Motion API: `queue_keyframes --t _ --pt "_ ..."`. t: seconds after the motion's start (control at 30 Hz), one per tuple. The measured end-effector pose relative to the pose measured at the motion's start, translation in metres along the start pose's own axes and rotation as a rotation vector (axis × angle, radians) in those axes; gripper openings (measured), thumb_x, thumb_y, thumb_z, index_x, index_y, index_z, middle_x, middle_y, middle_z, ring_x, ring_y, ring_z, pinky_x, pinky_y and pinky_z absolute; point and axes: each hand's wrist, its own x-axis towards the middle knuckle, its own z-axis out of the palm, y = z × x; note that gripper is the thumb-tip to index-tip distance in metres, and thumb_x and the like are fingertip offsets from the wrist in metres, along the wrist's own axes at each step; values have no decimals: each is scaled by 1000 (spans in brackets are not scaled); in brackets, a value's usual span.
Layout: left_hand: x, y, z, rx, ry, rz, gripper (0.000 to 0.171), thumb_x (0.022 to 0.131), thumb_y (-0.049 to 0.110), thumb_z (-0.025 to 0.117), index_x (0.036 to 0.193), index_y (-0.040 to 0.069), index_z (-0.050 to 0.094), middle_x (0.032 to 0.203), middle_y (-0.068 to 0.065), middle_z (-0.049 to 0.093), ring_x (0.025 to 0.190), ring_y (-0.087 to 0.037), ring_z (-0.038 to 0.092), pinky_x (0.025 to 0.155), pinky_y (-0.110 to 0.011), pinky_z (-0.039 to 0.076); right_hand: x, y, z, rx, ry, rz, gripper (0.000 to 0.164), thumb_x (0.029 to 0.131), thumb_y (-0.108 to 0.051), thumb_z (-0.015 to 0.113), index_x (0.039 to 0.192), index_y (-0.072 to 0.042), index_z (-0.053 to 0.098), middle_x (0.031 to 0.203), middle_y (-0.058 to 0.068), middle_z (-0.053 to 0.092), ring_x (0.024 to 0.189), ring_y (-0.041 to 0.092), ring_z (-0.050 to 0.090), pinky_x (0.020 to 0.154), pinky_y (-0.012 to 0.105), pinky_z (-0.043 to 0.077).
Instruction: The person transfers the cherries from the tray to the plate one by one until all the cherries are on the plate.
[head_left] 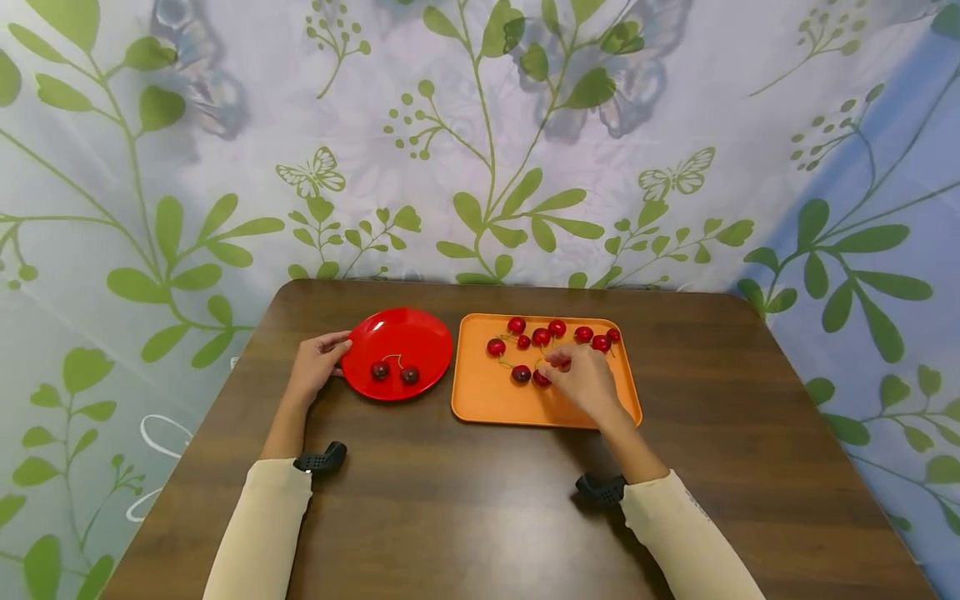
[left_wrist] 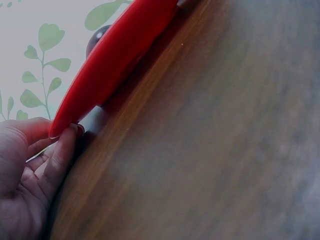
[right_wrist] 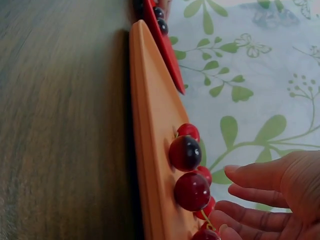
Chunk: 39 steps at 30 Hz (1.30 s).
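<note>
Cherries point(head_left: 521, 375) lie mostly on the tray point(head_left: 483, 403), beside the right hand point(head_left: 585, 382), whose fingers are parted; the left hand point(head_left: 315, 365) pinches the red plate point(head_left: 405, 332). If stems point(right_wrist: 206, 219) tangle, a neighbouring one may be dragged.

The left arm point(head_left: 258, 527) reaches forward, and the left hand point(head_left: 317, 360) makes a firm pinch. The right arm point(head_left: 686, 533) reaches forward and inward; on the right hand point(head_left: 585, 379), the thumb point(right_wrist: 257, 174) stands apart from the slightly bent fingers point(right_wrist: 252, 216).
</note>
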Motion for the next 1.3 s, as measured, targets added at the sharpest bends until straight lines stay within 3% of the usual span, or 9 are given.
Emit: queue_keyframes --t 0.13,0.43,0.8,1.03,1.17,1.3 --pt "1 3 -2 -27 4 -29 40 102 18 64 136 -2 62 101 -1 70 68 -8 65 57 -26 60 1 4 7 -32 -20 4 26 88 -21 82 106 -3 78 101 11 76 91 29 68 83 46 58" --pt "-5 30 4 -81 -39 -17 38 101 8 63 134 -9 60 99 -3 71 70 -10 67 57 -28 61 6 8 8 -86 -35 33 28 88 -23 82 107 -4 78 103 13 75 93 32 67 82 47 58" --pt "-8 31 3 -85 -26 -25 37 100 7 63 133 -10 60 94 1 70 69 -10 66 56 -27 60 5 7 10 -113 -61 35 29 87 -25 83 107 -5 77 100 10 75 89 28 66 76 44 59" --pt "1 40 4 -80 -31 -10 38 101 8 63 134 -10 60 97 -2 70 69 -10 66 56 -28 61 11 4 3 -129 -57 42 33 84 -28 86 107 -6 77 96 8 73 86 26 63 69 41 57" --pt "-1 37 2 -79 -25 -19 38 101 7 63 134 -12 59 97 -2 71 67 -11 66 55 -30 61 9 3 5 -138 -91 51 35 83 -29 87 107 -6 77 89 6 71 77 23 59 60 35 53" --pt "-4 18 0 -74 -15 -35 40 101 11 64 135 -10 59 97 0 71 67 -9 65 55 -29 60 3 4 10 -154 -116 54 35 81 -29 88 106 -7 77 87 3 70 74 20 56 57 31 49"
